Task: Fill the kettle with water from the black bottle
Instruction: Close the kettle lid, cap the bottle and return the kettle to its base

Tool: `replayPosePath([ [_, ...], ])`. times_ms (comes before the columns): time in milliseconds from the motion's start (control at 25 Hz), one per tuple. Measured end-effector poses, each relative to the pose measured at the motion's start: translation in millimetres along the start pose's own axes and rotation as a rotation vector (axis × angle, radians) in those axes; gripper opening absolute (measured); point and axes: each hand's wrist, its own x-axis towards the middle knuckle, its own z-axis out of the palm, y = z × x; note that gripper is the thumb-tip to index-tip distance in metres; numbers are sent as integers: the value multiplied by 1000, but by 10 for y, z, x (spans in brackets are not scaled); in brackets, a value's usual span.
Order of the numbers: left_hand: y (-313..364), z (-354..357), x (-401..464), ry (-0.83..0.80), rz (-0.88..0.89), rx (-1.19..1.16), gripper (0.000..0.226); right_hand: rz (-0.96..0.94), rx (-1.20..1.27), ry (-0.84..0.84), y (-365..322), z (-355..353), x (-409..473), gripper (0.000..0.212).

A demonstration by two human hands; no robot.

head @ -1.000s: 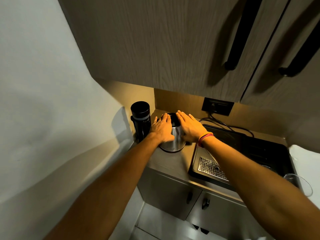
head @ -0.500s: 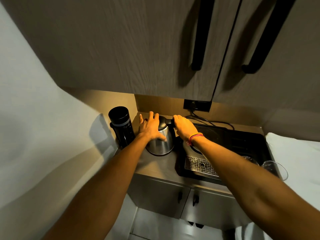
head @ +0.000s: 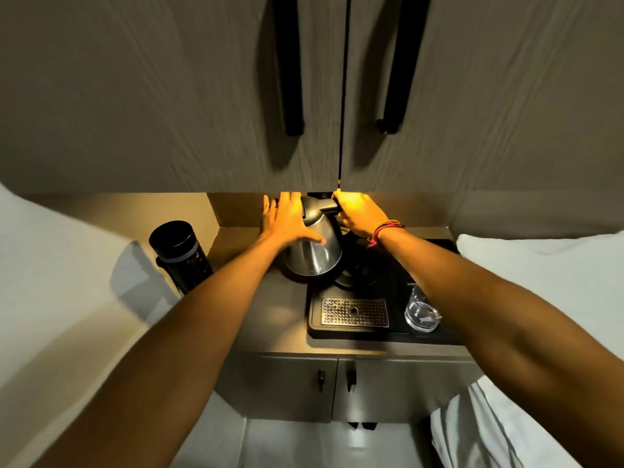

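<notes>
A steel kettle [head: 315, 255] with a black handle stands on the counter just left of a black tray. My left hand [head: 287, 219] lies flat against the kettle's left side and lid, fingers spread. My right hand [head: 358, 212] is wrapped around the black handle at the kettle's top right. The black bottle [head: 180, 255] stands upright with its lid on at the counter's left end, against the wall, apart from both hands.
The black tray [head: 398, 329] holds a metal drip grate [head: 354, 312], a round black kettle base [head: 358, 276] and a clear glass [head: 422, 312]. Wall cabinets with long black handles [head: 290, 62] hang low overhead. White bedding [head: 547, 278] lies to the right, a wall to the left.
My right hand has gone from resting on the kettle's side to gripping its handle. The view has swung so the kettle sits central; the left hand stays on the kettle.
</notes>
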Motion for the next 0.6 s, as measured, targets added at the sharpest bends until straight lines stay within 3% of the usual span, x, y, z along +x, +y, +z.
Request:
replayPosePath([
  [160,434,106,110,7,95,63,120,35,70,6,324,-160,-30,27],
  [600,980,437,210,-53,181,104,112,124,143,-25,1071,30,-275,30],
])
